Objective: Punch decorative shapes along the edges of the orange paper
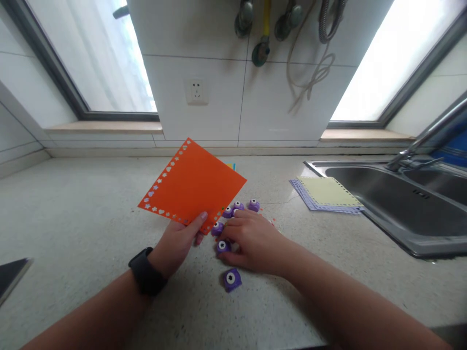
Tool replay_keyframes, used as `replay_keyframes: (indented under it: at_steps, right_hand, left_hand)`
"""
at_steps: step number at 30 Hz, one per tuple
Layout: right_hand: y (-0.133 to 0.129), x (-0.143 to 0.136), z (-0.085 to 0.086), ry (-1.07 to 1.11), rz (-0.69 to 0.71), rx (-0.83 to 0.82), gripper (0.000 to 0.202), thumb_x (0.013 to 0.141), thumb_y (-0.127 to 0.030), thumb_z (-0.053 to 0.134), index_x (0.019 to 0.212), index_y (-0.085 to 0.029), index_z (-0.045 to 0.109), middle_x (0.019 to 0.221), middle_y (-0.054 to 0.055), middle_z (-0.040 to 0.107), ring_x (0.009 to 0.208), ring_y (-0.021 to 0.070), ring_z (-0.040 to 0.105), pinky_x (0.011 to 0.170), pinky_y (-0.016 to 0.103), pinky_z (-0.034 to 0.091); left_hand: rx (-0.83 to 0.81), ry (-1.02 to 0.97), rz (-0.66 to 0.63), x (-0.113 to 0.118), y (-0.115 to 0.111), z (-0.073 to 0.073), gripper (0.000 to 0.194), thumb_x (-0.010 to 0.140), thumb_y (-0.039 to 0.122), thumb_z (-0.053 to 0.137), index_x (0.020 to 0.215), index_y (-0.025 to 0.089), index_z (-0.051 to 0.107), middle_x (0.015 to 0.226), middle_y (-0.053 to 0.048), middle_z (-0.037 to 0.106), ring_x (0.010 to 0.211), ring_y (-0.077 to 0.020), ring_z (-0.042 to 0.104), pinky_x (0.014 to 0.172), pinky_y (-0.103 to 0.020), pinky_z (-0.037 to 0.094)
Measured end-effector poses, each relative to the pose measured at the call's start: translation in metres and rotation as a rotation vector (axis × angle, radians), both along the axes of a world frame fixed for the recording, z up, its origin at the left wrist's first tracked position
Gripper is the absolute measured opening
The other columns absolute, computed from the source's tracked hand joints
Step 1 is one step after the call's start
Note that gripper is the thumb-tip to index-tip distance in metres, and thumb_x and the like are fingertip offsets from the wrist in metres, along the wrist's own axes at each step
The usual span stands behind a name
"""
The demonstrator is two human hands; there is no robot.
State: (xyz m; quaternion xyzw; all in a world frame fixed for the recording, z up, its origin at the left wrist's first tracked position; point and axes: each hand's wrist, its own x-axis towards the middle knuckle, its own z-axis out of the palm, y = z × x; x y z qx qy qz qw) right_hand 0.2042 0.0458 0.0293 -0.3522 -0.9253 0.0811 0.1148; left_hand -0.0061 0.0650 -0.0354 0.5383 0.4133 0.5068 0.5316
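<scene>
My left hand (pixel 178 243), with a black watch on its wrist, pinches the lower corner of an orange sheet (pixel 197 184). Small shapes such as hearts and stars are punched along the sheet's left and lower edges. My right hand (pixel 248 238) is over a group of small purple punches on the counter, its fingers curled around a purple punch (pixel 222 246) with a star on its white top. Nearest the front lies another purple punch (pixel 232 279). More punches, one of them a purple punch (pixel 254 205), sit behind my right hand, with tiny orange paper bits beside them.
A stack of punched sheets, pale yellow (pixel 328 191) over lilac, lies on the right by the steel sink (pixel 401 214). A dark flat object (pixel 13 276) is at the left edge. Behind the counter (pixel 91 204) stands a tiled wall with a socket (pixel 197 91) and pipes.
</scene>
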Motion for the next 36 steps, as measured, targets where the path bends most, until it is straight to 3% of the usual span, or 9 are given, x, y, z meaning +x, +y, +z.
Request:
replay_keyframes:
  at_steps: [4,9,15,18,22,26,29,33,36]
  right_hand:
    - [0.003,0.010,0.008,0.136,-0.106,-0.029,0.018,0.087,-0.035,0.071,0.093,-0.019,0.075,0.089,0.006,0.072,0.084,0.0210,0.064,0.076,0.035,0.046]
    - [0.014,0.028,0.011,0.678,-0.425,-0.277,0.024,0.089,-0.042,0.072,0.096,-0.019,0.073,0.083,0.005,0.073,0.072,0.0172,0.065,0.065,0.032,0.049]
    - [0.020,0.026,0.004,1.200,-0.145,-0.696,0.032,0.077,-0.041,0.084,0.098,-0.022,0.069,0.112,0.008,0.075,0.089,0.0174,0.071,0.078,0.035,0.058]
    - [0.019,0.017,-0.002,1.228,-0.039,-0.777,0.033,0.073,-0.039,0.088,0.094,-0.021,0.071,0.107,0.006,0.076,0.093,0.0183,0.072,0.085,0.036,0.058]
    - [0.022,0.015,-0.009,1.230,-0.101,-0.786,0.036,0.072,-0.039,0.090,0.094,-0.018,0.071,0.093,0.004,0.076,0.088,0.0179,0.073,0.085,0.037,0.059]
    - [0.031,0.031,-0.009,1.198,-0.156,-0.767,0.036,0.074,-0.040,0.089,0.095,-0.017,0.068,0.089,0.004,0.075,0.083,0.0167,0.073,0.082,0.035,0.059]
    - [0.037,0.047,-0.004,1.122,-0.129,-0.777,0.033,0.077,-0.039,0.087,0.093,-0.016,0.068,0.089,0.004,0.075,0.081,0.0152,0.072,0.079,0.033,0.058]
    - [0.043,0.060,-0.001,1.036,-0.122,-0.786,0.031,0.079,-0.038,0.085,0.090,-0.015,0.068,0.086,0.003,0.073,0.079,0.0129,0.069,0.074,0.029,0.056]
    - [0.044,0.061,-0.004,1.003,-0.098,-0.791,0.031,0.079,-0.040,0.085,0.090,-0.016,0.069,0.084,0.002,0.073,0.077,0.0124,0.068,0.072,0.027,0.056]
  left_hand:
    - [0.000,0.008,-0.004,-0.001,-0.001,0.001,0.035,0.094,0.045,0.066,0.073,0.019,0.058,0.060,0.005,0.050,0.053,-0.0101,0.042,0.050,-0.024,0.037]
    - [-0.002,-0.008,0.041,0.001,-0.002,0.001,0.035,0.090,0.047,0.071,0.073,0.019,0.060,0.062,0.004,0.052,0.053,-0.0107,0.043,0.049,-0.024,0.037]
    - [0.022,0.010,0.040,0.003,-0.005,0.007,0.033,0.089,0.049,0.070,0.076,0.019,0.064,0.064,0.002,0.056,0.052,-0.0115,0.044,0.049,-0.025,0.038]
    - [0.037,0.088,-0.003,0.002,-0.007,0.011,0.033,0.093,0.048,0.066,0.076,0.019,0.065,0.065,0.001,0.059,0.054,-0.0127,0.047,0.055,-0.027,0.042]
    - [0.041,0.182,-0.058,0.001,-0.009,0.011,0.039,0.091,0.048,0.069,0.066,0.018,0.064,0.061,-0.002,0.062,0.060,-0.0164,0.056,0.062,-0.029,0.047]
    - [-0.045,-0.135,-0.090,-0.002,-0.009,0.011,0.032,0.083,0.050,0.075,0.093,0.019,0.074,0.092,-0.008,0.077,0.074,-0.0236,0.067,0.056,-0.032,0.051]
    - [-0.141,-0.381,-0.071,-0.005,-0.007,0.019,0.038,0.084,0.051,0.070,0.105,0.020,0.075,0.099,-0.010,0.079,0.084,-0.0281,0.072,0.066,-0.038,0.059]
    - [-0.243,-0.464,-0.210,-0.009,-0.003,0.032,0.049,0.085,0.061,0.060,0.100,0.016,0.076,0.102,-0.015,0.079,0.106,-0.0369,0.072,0.085,-0.049,0.060]
    - [-0.299,-0.423,-0.233,-0.010,-0.002,0.033,0.039,0.083,0.051,0.070,0.101,0.017,0.076,0.103,-0.015,0.080,0.109,-0.0367,0.073,0.089,-0.049,0.060]
